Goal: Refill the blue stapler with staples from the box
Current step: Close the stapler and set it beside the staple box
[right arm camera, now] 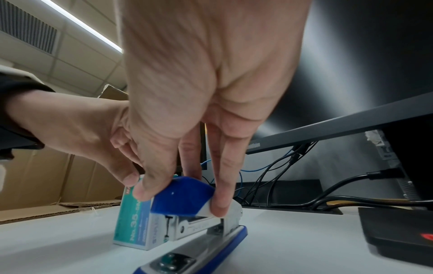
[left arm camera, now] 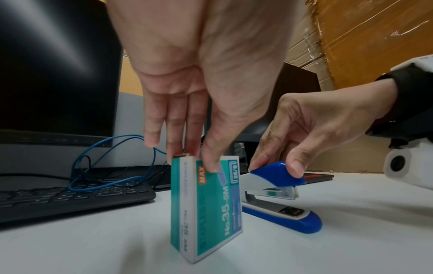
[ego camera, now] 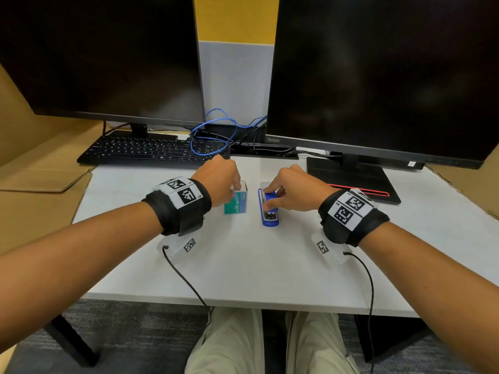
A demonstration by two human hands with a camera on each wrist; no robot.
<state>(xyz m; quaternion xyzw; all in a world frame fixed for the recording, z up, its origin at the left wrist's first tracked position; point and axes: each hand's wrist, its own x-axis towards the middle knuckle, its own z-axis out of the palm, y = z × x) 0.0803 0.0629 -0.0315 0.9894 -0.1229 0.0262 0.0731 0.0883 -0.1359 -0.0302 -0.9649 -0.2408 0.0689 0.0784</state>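
A teal and blue staple box [ego camera: 236, 205] stands upright on the white table [ego camera: 243, 265]. My left hand [ego camera: 237, 187] pinches its top end between thumb and fingers, seen close in the left wrist view as the left hand [left arm camera: 196, 159] on the box [left arm camera: 206, 209]. Just right of it lies the blue stapler [ego camera: 270, 214]. My right hand [ego camera: 267, 198] grips its blue top cover from both sides, thumb on the left, fingers on the right. In the right wrist view the right hand [right arm camera: 180, 201] holds the stapler [right arm camera: 211, 246], whose cover sits down on the metal magazine.
Behind the hands lie a black keyboard [ego camera: 151, 151] and a tangle of blue cable [ego camera: 213, 133]. Two dark monitors [ego camera: 102, 55] [ego camera: 383, 71] stand at the back. A black pad with a red line [ego camera: 351, 179] lies right of the stapler. Cardboard [ego camera: 40, 157] flanks the table.
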